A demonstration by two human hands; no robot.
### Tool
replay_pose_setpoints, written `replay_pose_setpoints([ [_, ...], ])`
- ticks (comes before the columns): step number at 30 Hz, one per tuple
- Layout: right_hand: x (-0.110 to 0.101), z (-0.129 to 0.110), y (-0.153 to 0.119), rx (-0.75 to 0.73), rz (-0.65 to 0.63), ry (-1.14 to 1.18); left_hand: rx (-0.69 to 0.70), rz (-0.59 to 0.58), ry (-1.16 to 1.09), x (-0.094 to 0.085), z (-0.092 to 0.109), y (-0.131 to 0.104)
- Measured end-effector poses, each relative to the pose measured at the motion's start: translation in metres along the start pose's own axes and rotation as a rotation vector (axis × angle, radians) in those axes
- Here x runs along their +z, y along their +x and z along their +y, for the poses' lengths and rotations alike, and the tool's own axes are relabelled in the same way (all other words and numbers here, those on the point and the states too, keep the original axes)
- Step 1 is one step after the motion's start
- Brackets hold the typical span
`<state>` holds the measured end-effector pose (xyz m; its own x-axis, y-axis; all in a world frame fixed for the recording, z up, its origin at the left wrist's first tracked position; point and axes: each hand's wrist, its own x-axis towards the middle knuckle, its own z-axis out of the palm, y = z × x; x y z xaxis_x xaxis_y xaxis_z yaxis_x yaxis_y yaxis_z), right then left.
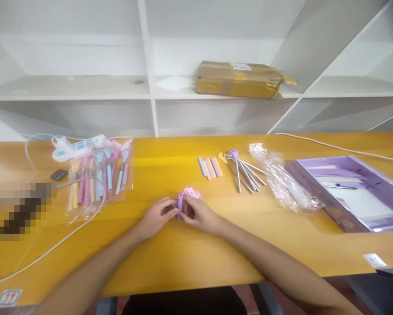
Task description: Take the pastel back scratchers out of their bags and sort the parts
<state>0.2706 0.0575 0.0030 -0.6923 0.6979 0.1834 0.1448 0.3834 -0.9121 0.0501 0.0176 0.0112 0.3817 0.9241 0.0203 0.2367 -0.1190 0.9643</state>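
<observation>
Head view, slim purple tube (179,204), upright, smooth

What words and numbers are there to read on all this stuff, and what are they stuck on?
"39", as best I can tell: the blue-and-red sticker at the table's front left corner.
Too blurred to read: the sticker at the table's front right.
Too small to read: the white label on the cardboard box.
Nothing readable: the pink piece by the hands, or the purple tube.
</observation>
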Motion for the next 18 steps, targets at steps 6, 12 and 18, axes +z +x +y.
replay_pose_setpoints([
  [6, -0.023, 0.012, 0.011, 0.133, 0.224, -0.002, -0.035, 0.090, 0.033, 0.002, -0.008, -0.002],
  [12, -0.112, 0.029, 0.042, 0.325, 0.432, -0.759, 0.001, 0.127, 0.083, 0.002, -0.010, -0.001],
  [18, -0.139, 0.053, 0.045, 0.445, 0.442, -0.930, -0.111, 0.176, -0.209, -0.007, -0.021, 0.006],
])
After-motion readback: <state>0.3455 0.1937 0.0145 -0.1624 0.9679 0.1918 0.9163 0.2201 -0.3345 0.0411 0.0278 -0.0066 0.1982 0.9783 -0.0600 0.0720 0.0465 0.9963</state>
